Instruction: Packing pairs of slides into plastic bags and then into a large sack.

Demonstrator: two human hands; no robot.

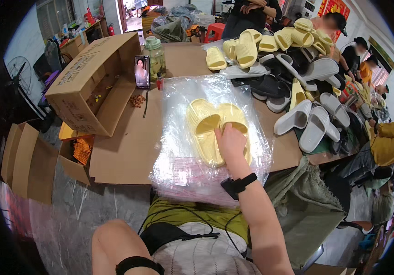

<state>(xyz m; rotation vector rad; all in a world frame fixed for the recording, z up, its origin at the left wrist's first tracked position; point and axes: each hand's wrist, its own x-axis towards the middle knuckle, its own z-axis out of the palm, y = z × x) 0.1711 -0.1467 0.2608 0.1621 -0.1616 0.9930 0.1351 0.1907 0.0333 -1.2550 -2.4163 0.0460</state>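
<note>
A pair of pale yellow slide slippers (202,120) lies on a stack of clear plastic bags (174,133) with pink-tinted lower edges. My right hand (232,143), with a black band on its wrist, reaches over the right slipper. Its fingers are closed at that slipper's strap opening, and the fingertips are partly hidden. At the lower left my bent left arm (114,245) shows with a black band around it; the left hand itself is out of the picture.
A heap of yellow, grey and black slippers (314,121) covers the table's right side. On the left stand an open cardboard box (75,82), a propped phone (142,72) and a lidded jar (155,57). Green sacking (298,201) hangs at the right edge. Other people are beyond the table.
</note>
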